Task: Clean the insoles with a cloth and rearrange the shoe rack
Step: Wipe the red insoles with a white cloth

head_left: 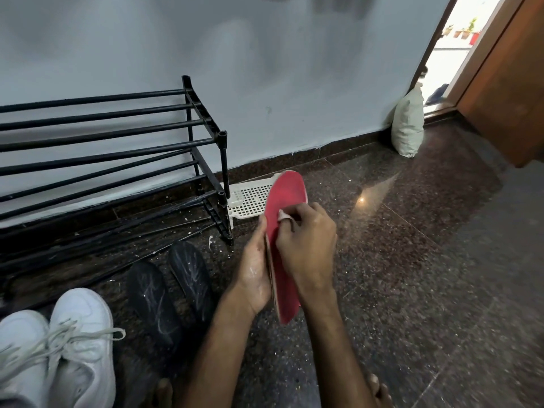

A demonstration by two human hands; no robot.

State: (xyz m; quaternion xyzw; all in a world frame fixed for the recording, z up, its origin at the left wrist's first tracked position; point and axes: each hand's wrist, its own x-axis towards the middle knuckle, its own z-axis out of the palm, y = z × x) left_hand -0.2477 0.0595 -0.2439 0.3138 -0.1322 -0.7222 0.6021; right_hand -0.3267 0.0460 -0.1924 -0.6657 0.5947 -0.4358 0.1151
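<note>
A red insole with a pale rim stands upright between the hands, toe above the fingers. The left hand grips its left edge. The right hand pinches a small pale cloth against its face.

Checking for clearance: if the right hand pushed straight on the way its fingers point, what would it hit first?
The right hand presses the cloth against the red insole, so that insole likely comes first; the left hand holds it.

Home entryway: shoe rack by open door (granite floor)
</note>
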